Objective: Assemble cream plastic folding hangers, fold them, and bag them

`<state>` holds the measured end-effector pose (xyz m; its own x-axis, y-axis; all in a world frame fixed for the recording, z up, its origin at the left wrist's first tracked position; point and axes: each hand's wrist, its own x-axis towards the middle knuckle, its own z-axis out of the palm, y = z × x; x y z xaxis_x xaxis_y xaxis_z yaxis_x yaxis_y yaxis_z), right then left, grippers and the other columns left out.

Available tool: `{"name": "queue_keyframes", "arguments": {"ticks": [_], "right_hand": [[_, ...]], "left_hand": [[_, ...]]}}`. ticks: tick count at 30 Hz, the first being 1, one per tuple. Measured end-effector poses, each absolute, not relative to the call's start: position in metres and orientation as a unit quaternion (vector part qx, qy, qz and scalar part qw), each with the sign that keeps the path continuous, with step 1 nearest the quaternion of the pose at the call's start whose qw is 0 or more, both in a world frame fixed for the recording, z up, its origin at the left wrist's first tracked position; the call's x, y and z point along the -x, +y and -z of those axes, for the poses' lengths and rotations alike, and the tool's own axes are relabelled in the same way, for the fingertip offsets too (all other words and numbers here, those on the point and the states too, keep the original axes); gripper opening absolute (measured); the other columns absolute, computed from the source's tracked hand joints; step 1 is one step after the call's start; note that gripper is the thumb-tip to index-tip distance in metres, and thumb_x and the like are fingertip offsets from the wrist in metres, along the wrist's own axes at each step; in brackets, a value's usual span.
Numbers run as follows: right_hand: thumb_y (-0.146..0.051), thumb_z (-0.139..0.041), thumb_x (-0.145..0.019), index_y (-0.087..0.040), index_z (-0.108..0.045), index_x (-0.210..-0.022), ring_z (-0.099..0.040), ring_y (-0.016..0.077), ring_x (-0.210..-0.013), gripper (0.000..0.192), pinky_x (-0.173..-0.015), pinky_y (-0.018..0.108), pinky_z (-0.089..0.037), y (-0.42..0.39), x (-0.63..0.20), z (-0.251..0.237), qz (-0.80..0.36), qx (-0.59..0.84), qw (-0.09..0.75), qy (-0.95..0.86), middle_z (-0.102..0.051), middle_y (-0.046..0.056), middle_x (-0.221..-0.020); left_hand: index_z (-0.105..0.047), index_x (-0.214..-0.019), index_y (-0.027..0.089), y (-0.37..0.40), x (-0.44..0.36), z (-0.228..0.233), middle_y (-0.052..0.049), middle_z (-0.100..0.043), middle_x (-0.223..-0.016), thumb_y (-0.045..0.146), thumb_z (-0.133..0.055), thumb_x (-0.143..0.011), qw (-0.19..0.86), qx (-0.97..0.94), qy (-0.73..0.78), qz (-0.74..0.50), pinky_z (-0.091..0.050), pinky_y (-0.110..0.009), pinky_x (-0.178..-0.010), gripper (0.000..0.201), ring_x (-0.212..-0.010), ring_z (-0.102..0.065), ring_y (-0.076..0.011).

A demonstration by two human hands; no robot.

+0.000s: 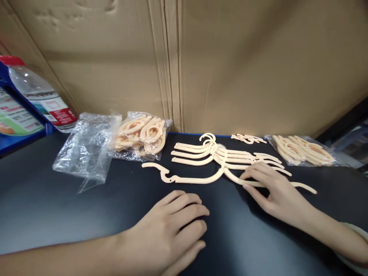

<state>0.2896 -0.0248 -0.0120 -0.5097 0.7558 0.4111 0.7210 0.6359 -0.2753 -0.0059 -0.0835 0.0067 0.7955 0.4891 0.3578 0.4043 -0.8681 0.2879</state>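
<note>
Apparently the unfolding is partly done: the frontmost cream plastic folding hanger (pixel 198 180) lies spread at the centre of the frame on the matte black bench (pixel 86 209), with similar opened hangers (pixel 192 155) in a row just behind. The right hand (pixel 274 191) pinches the front one's right-hand bar between thumb and fingers; the left hand (pixel 175 230), palm down and loosely curled at lower centre, shows nothing held. Folded hangers (pixel 152 132) in clear plastic bags (pixel 122 155), centre left and right, seem untouched.
</note>
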Motion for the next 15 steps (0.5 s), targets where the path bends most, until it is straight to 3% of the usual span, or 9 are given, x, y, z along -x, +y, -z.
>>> {"name": "queue_keyframes", "arguments": {"ticks": [7, 11, 15], "right_hand": [[-0.023, -0.053, -0.087, -0.022, -0.058, -0.089, -0.056, 0.0233, -0.088, 0.005, -0.078, 0.039, -0.047, -0.029, -0.285, 0.008, -0.044, 0.43, 0.227, -0.873, -0.061, 0.007, -0.091], [-0.027, -0.051, -0.089, -0.021, -0.059, -0.083, -0.058, 0.0208, -0.082, 0.012, -0.074, 0.036, -0.047, -0.017, -0.29, 0.003, -0.069, 0.434, 0.259, -0.86, -0.063, 0.006, -0.085], [-0.027, -0.049, -0.087, -0.02, -0.062, -0.082, -0.06, 0.0206, -0.077, 0.016, -0.068, 0.033, -0.048, 0.019, -0.309, 0.003, -0.008, 0.482, 0.276, -0.831, -0.067, 0.006, -0.081]], "left_hand": [[-0.051, -0.129, 0.016, -0.082, 0.007, 0.0, -0.014, -0.047, -0.144, 0.023, -0.057, -0.086, 0.02, -0.931, 0.324, -0.166, -0.033, -0.055, -0.108, 0.045, -0.134, -0.037, -0.0339], [-0.047, -0.135, 0.02, -0.084, 0.006, 0.004, -0.01, -0.043, -0.148, 0.025, -0.057, -0.085, 0.014, -0.913, 0.372, -0.169, -0.029, -0.055, -0.112, 0.051, -0.138, -0.033, -0.0324], [-0.046, -0.135, 0.022, -0.085, 0.006, 0.005, -0.008, -0.043, -0.148, 0.023, -0.056, -0.086, 0.027, -0.915, 0.367, -0.166, -0.027, -0.055, -0.113, 0.05, -0.138, -0.033, -0.0304]]}}
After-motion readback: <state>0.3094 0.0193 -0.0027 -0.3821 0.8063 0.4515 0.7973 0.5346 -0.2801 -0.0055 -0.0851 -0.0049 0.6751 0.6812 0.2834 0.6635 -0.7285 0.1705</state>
